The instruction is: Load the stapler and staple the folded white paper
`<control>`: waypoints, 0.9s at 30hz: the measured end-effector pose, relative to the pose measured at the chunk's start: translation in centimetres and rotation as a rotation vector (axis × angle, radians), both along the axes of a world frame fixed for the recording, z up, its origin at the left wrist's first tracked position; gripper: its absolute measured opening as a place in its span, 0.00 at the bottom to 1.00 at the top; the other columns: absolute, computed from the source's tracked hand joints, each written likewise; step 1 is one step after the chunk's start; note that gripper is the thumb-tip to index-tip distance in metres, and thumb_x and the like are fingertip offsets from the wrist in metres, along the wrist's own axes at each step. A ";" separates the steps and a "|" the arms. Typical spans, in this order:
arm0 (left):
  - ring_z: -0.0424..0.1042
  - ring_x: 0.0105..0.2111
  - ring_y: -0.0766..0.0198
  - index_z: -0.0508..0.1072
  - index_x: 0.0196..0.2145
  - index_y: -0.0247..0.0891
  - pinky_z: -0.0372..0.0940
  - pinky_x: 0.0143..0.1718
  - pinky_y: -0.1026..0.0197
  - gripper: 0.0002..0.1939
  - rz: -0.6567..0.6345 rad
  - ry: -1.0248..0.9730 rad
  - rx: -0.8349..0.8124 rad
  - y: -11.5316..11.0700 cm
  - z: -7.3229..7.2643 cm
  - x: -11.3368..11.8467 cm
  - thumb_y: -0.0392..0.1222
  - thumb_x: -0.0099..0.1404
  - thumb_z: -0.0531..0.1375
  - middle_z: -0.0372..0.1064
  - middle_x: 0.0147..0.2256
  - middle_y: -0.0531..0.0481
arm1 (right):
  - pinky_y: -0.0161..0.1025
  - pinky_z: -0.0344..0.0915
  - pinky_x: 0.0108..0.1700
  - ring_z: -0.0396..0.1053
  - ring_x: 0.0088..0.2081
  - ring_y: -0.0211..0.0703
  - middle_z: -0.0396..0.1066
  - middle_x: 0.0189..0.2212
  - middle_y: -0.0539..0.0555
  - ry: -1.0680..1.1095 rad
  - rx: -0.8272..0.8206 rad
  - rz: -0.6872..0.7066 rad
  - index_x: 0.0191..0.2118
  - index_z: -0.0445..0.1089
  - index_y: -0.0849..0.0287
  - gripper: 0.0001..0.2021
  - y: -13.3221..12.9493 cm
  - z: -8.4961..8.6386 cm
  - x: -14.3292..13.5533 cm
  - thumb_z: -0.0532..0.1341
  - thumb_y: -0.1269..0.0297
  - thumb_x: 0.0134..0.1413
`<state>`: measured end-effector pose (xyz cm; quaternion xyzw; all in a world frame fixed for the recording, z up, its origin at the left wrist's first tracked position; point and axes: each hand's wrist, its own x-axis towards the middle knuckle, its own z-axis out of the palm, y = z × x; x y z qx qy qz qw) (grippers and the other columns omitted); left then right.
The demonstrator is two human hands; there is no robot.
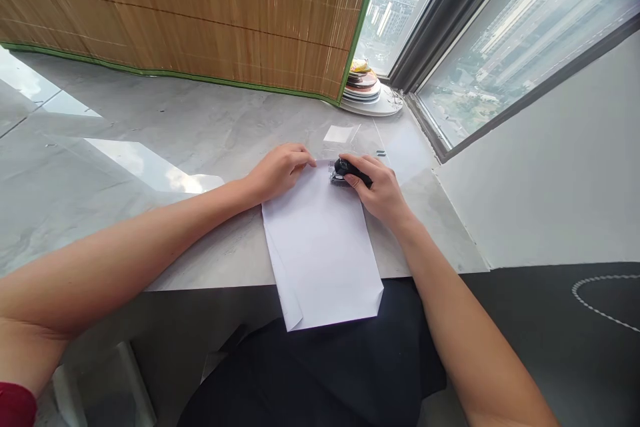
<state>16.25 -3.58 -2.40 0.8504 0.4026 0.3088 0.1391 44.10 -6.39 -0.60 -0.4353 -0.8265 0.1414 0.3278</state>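
White folded paper [323,247] lies on the grey marbled ledge, its near end sticking out past the edge over my lap. My right hand [377,187] is closed around a black stapler [354,172], whose metal end sits over the paper's far edge. At the paper's far left corner, my left hand [285,170] rests with its fingers curled together on the sheet; whether anything is pinched there is hidden.
Beyond the paper lie a small clear packet with a white piece [339,134] and small staple strips [381,153]. Stacked plates [363,90] stand in the window corner, beside a bamboo blind [200,13]. A white wall [555,167] rises at the right.
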 end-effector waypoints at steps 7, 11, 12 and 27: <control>0.81 0.49 0.54 0.86 0.45 0.40 0.74 0.57 0.52 0.15 0.015 -0.012 0.002 -0.1 0.2 -0.1 0.32 0.72 0.59 0.82 0.48 0.45 | 0.58 0.73 0.58 0.75 0.50 0.58 0.79 0.46 0.56 -0.013 0.034 -0.036 0.66 0.77 0.44 0.21 -0.5 -0.2 -1.0 0.59 0.62 0.73; 0.81 0.48 0.53 0.86 0.44 0.40 0.74 0.57 0.52 0.16 0.008 -0.009 0.014 -0.1 0.1 -0.1 0.31 0.70 0.58 0.82 0.47 0.45 | 0.58 0.72 0.57 0.74 0.49 0.58 0.79 0.46 0.56 -0.014 0.044 -0.058 0.64 0.78 0.43 0.21 -0.6 -0.5 -1.0 0.59 0.62 0.72; 0.81 0.48 0.53 0.86 0.44 0.40 0.74 0.57 0.52 0.17 0.006 -0.010 0.013 -0.1 0.1 -0.1 0.31 0.70 0.58 0.82 0.47 0.45 | 0.58 0.72 0.57 0.74 0.49 0.58 0.79 0.47 0.56 -0.023 0.046 -0.058 0.64 0.78 0.43 0.20 -0.6 -0.5 -1.0 0.59 0.62 0.72; 0.82 0.45 0.55 0.87 0.43 0.41 0.75 0.54 0.54 0.17 0.015 -0.019 -0.022 0.0 -0.1 -0.1 0.31 0.69 0.58 0.83 0.46 0.47 | 0.62 0.63 0.57 0.70 0.50 0.61 0.78 0.45 0.57 -0.205 0.141 -0.060 0.63 0.77 0.41 0.18 -0.8 -0.7 -1.3 0.58 0.58 0.74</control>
